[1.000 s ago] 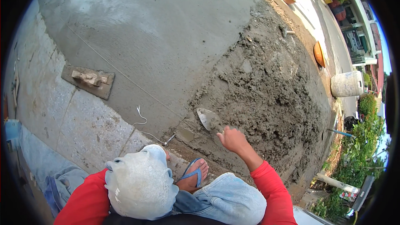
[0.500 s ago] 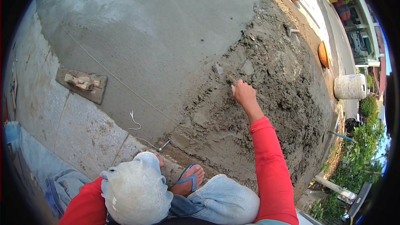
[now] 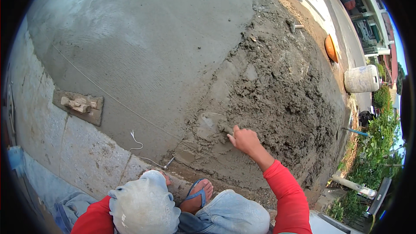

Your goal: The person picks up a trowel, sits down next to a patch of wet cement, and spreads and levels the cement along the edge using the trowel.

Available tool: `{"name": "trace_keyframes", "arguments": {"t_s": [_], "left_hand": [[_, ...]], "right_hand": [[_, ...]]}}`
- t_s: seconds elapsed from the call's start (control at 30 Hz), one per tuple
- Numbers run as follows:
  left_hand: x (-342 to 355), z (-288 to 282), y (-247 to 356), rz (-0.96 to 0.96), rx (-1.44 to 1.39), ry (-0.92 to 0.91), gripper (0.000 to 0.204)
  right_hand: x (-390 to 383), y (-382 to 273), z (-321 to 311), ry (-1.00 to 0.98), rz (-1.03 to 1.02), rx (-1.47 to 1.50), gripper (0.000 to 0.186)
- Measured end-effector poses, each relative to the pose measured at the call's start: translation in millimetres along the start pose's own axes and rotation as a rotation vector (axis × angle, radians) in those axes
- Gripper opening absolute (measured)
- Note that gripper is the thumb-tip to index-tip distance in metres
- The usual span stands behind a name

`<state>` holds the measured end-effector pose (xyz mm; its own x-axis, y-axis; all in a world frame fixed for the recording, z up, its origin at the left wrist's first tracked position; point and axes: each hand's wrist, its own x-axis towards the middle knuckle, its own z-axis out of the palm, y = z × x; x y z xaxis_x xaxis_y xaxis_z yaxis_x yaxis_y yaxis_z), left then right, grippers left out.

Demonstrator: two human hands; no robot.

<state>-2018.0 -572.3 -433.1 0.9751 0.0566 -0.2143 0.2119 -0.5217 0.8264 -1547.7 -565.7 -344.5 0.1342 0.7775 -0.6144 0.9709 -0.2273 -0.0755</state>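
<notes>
wooden float [image 3: 79, 106] beside taut string [image 3: 112, 98]

left hand [image 3: 164, 177]: mostly hidden behind knee | trowel [image 3: 211, 123] handle: hidden in right hand [image 3: 245, 140]

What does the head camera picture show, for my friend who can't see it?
A person's right hand holds a trowel flat on a heap of rough wet cement, next to a smooth grey slab. A wooden float lies on the slab's edge, a string runs across it, and a foot in a blue sandal shows below.
</notes>
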Motion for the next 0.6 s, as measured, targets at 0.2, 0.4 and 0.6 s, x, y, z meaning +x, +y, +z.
{"name": "trace_keyframes", "arguments": {"t_s": [0.2, 0.4, 0.6], "left_hand": [[1, -18, 10, 0.038, -0.02, -0.05, 0.042], [23, -13, 17, 0.019, 0.001, 0.085, 0.047], [17, -37, 28, 0.074, 0.046, 0.15, 0.043]], "right_hand": [[99, 99, -54, 0.282, 0.209, -0.111, 0.044], [170, 182, -108, 0.254, 0.614, 0.203, 0.047], [89, 145, -98, -0.239, 0.603, 0.773, 0.064]]}}
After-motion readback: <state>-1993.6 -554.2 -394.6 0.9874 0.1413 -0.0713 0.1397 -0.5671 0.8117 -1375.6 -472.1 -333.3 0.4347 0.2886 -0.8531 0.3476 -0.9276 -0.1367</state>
